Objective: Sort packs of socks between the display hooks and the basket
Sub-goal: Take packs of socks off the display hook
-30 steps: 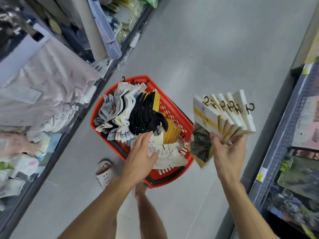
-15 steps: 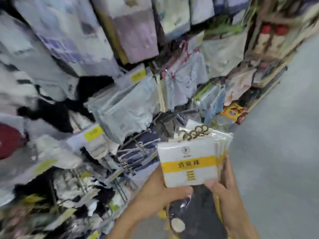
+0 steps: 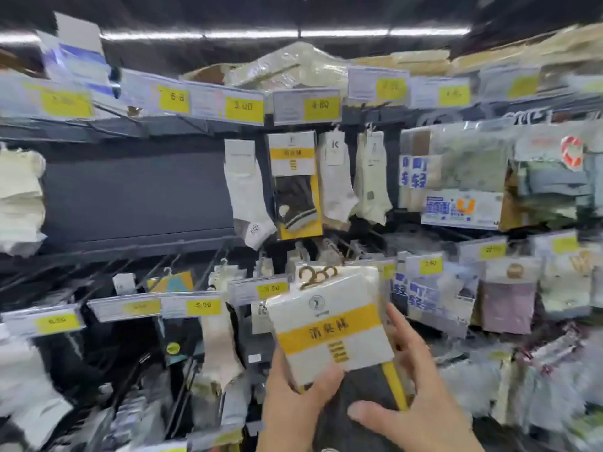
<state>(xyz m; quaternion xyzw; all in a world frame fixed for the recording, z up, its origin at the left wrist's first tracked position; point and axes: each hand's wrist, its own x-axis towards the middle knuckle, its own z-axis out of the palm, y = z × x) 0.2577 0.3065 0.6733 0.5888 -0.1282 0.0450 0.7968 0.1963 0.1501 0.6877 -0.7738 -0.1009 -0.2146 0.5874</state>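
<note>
A stack of sock packs with white cards, a yellow band and brown hangers is held up in front of the display. My left hand grips the stack from below-left, thumb on the front card. My right hand holds its right side, thumb across the dark socks below the card. One matching pack hangs on a display hook on the upper row, straight above the stack. The basket is out of view.
White socks and cream socks hang beside the matching pack. Bare metal hooks jut out below it. Yellow price tags line the shelf rails. A dark bare panel lies at the left.
The view swung from the floor and red basket up to the sock display. My left hand left the basket and joined the right hand on the stack, which rose towards the hooks.
</note>
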